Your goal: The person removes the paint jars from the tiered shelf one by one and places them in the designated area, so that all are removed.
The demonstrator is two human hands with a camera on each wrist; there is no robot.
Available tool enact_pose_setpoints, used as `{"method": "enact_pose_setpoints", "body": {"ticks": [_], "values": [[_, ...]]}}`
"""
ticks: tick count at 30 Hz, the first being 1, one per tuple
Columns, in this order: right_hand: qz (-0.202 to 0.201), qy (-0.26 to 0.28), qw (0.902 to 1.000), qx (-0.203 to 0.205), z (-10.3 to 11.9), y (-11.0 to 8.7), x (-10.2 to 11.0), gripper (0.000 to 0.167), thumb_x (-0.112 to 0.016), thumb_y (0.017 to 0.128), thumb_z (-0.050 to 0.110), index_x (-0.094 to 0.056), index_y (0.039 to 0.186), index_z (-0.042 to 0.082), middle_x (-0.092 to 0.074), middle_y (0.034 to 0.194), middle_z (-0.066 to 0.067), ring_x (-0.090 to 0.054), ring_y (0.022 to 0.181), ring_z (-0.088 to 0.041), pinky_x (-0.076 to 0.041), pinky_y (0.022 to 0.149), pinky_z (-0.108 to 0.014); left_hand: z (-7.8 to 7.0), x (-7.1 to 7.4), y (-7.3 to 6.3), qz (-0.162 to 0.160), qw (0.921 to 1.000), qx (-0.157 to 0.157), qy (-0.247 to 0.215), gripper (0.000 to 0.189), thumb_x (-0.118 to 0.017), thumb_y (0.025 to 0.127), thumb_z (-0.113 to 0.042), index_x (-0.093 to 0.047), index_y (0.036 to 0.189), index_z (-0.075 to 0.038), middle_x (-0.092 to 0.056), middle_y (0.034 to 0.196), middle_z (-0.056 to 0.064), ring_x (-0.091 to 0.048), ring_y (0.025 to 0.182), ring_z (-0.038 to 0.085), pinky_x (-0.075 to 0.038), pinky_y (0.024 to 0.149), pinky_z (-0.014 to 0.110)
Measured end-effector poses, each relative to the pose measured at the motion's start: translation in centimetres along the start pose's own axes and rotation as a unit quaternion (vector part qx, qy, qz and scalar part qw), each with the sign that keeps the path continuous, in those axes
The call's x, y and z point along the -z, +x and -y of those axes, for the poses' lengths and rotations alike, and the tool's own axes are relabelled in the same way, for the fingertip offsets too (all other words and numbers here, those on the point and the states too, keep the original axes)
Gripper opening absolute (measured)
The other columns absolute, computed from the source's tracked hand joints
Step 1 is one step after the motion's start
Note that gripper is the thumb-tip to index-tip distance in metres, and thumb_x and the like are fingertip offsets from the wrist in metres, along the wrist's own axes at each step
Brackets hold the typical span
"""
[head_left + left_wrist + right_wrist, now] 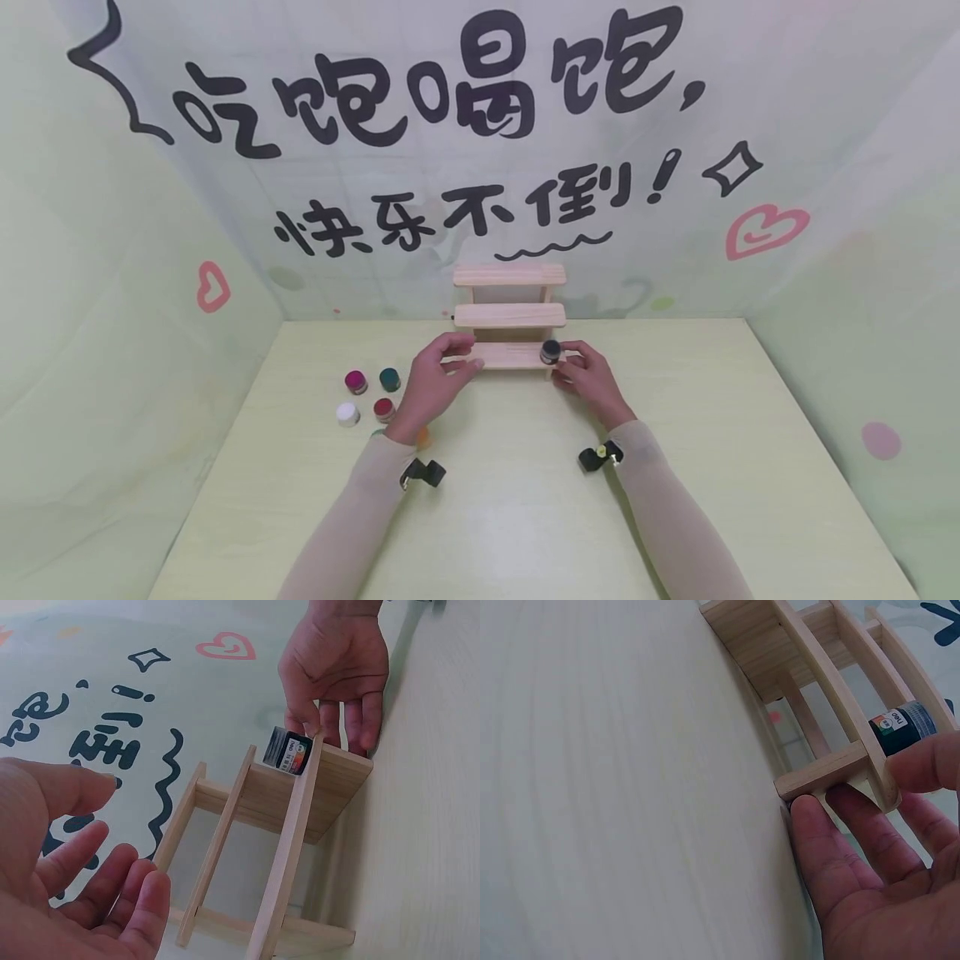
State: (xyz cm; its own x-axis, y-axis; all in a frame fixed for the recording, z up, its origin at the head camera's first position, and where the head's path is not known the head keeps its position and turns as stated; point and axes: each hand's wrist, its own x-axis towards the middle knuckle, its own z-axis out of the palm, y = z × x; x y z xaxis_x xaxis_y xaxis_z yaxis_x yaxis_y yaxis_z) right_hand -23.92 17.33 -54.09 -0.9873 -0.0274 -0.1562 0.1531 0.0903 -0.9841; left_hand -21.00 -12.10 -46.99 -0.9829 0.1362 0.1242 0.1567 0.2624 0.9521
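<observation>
A three-tier wooden display stand (510,356) stands against the back wall. On the right end of its lowest tier sits a small paint jar (551,352), dark with a printed label, upright on the board. My right hand (592,385) grips that end of the tier; in the right wrist view the thumb (922,766) lies at the board's edge beside the jar, with the fingers under the board against the stand's leg. At the stand's left end, my left hand (438,379) is held with loosely bent fingers, nothing between them in the left wrist view.
Several paint jars stand on the table's left: magenta (356,382), teal (389,380), white (348,414) and red (384,409). An orange jar (423,437) is partly hidden behind the left wrist. A printed cloth (645,250) hangs behind the table (510,517).
</observation>
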Motion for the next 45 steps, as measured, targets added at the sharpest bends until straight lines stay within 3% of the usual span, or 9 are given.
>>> {"method": "enact_pose_setpoints", "body": {"ticks": [13,21,26,30,38,45], "values": [[-0.001,-0.005,1.0000,0.000,-0.2,0.2,0.0,0.037,-0.062,0.102,0.007,-0.058,0.138,0.005,-0.074,0.118,-0.026,-0.073,0.093,-0.016,-0.066,0.088,-0.030,0.3,-4.6,3.6,0.033,0.9994,-0.005,-0.008,0.042,-0.080,0.095,-0.019,-0.067,0.133,-0.007,-0.070,0.128,0.006,-0.066,0.122,0.027,-0.061,0.102,0.031],[0.001,-0.006,1.0000,0.004,-0.2,0.2,0.1,0.036,-0.063,0.102,0.009,-0.058,0.138,0.006,-0.073,0.121,-0.027,-0.073,0.094,-0.015,-0.066,0.088,-0.030,0.5,-7.5,5.4,0.062,0.9980,0.001,-0.011,0.043,-0.080,0.093,-0.017,-0.067,0.134,-0.010,-0.070,0.133,0.013,-0.070,0.119,0.024,-0.060,0.102,0.028],[0.005,-0.004,1.0000,0.003,-0.2,0.2,0.0,0.036,-0.063,0.103,0.009,-0.058,0.138,0.006,-0.074,0.120,-0.026,-0.073,0.095,-0.014,-0.066,0.089,-0.030,0.7,-8.9,6.0,0.075,0.9972,0.005,-0.001,0.048,-0.082,0.091,-0.017,-0.066,0.136,-0.007,-0.068,0.135,0.019,-0.072,0.116,0.024,-0.061,0.102,0.032],[0.003,-0.002,1.0000,0.005,-0.4,0.2,0.2,0.036,-0.062,0.103,0.008,-0.058,0.139,0.005,-0.075,0.117,-0.024,-0.073,0.094,-0.013,-0.066,0.088,-0.030,1.0,-9.9,6.4,0.076,0.9968,-0.003,0.026,0.048,-0.083,0.092,-0.019,-0.067,0.136,-0.010,-0.071,0.131,0.011,-0.072,0.115,0.020,-0.061,0.102,0.031],[0.009,-0.002,1.0000,0.003,-0.5,0.4,0.2,0.038,-0.061,0.103,0.008,-0.057,0.140,0.005,-0.079,0.101,-0.002,-0.073,0.095,-0.014,-0.066,0.090,-0.032,1.3,-11.0,6.4,0.105,0.9937,0.016,0.036,0.054,-0.081,0.092,-0.011,-0.064,0.143,-0.012,-0.071,0.134,0.005,-0.071,0.116,0.017,-0.060,0.101,0.028],[0.009,0.000,1.0000,0.003,-0.6,0.5,0.3,0.038,-0.065,0.103,0.011,-0.057,0.140,0.005,-0.078,0.097,0.004,-0.073,0.094,-0.013,-0.066,0.090,-0.032,1.4,-11.4,6.6,0.106,0.9916,-0.008,0.074,0.049,-0.082,0.092,-0.013,-0.067,0.139,-0.012,-0.075,0.127,0.005,-0.072,0.107,0.014,-0.061,0.093,0.024]]}}
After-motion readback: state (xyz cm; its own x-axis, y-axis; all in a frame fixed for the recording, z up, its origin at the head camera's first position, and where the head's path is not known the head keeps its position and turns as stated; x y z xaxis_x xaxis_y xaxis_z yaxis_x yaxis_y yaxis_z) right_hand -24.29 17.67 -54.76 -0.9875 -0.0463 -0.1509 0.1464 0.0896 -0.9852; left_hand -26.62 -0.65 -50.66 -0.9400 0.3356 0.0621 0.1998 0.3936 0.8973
